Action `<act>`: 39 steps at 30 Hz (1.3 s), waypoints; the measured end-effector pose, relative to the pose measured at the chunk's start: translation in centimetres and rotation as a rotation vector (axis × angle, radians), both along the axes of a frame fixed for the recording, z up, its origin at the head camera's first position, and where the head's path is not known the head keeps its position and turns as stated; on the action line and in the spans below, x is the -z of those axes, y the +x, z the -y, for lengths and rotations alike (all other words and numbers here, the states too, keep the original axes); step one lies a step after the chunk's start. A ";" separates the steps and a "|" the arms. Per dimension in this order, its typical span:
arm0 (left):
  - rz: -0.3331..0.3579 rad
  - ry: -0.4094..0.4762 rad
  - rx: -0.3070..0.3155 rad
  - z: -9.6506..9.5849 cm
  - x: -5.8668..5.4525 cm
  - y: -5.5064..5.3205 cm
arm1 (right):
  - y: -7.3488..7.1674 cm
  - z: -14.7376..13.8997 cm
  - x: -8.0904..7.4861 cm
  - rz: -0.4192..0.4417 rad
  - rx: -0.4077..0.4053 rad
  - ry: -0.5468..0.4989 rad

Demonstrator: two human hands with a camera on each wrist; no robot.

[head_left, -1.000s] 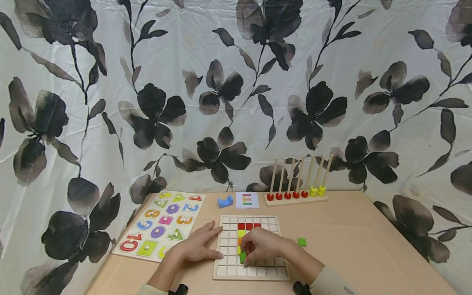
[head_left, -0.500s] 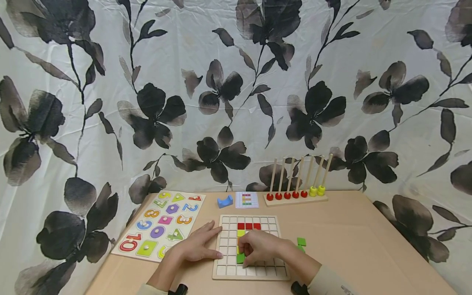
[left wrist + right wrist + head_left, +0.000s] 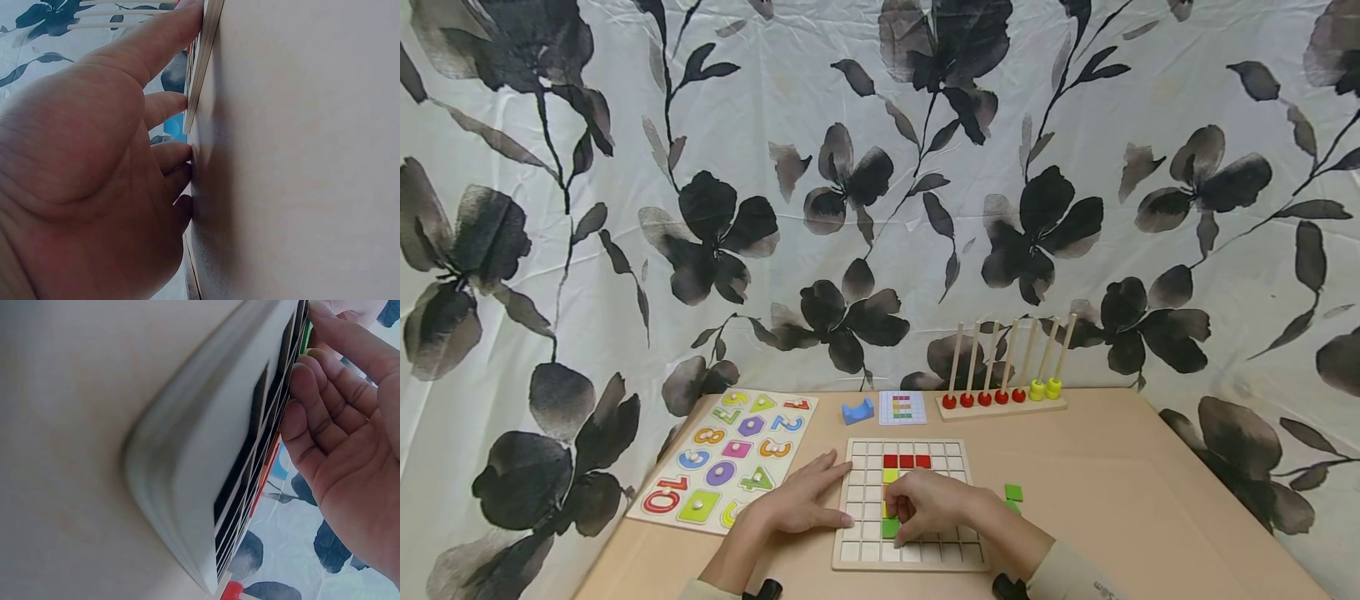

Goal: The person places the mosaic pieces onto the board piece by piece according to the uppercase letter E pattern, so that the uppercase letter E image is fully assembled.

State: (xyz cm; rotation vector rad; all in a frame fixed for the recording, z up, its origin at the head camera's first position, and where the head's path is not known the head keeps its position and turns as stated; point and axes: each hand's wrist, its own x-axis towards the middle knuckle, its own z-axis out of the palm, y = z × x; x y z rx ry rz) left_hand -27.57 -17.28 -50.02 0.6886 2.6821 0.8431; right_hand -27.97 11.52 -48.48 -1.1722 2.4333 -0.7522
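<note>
A wooden grid board with white square cells lies in front of me. My right hand is over it, fingers curled, thumb and index fingertip at a small green square tile that lies flat in a lower cell. The right wrist view shows the tile's green edge by the fingertips. Three red tiles form a row above, with a yellow tile under the left one; further tiles in that column are partly hidden by the hand. My left hand rests with fingers spread, index and thumb touching the board's left edge.
Loose green tiles lie right of the board, partly behind the right forearm. A number puzzle board is at left. Behind stand a blue curved block, a pattern card and a peg rack with red and yellow beads.
The green tile, tilted between the right fingers a second ago, has gone down flat into its cell. The right hand shifted slightly left; the left hand stayed still.
</note>
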 end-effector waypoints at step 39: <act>0.000 -0.013 0.009 -0.1 0.1 -0.2 | -2.5 -12.5 -1.6 -0.075 0.465 -0.327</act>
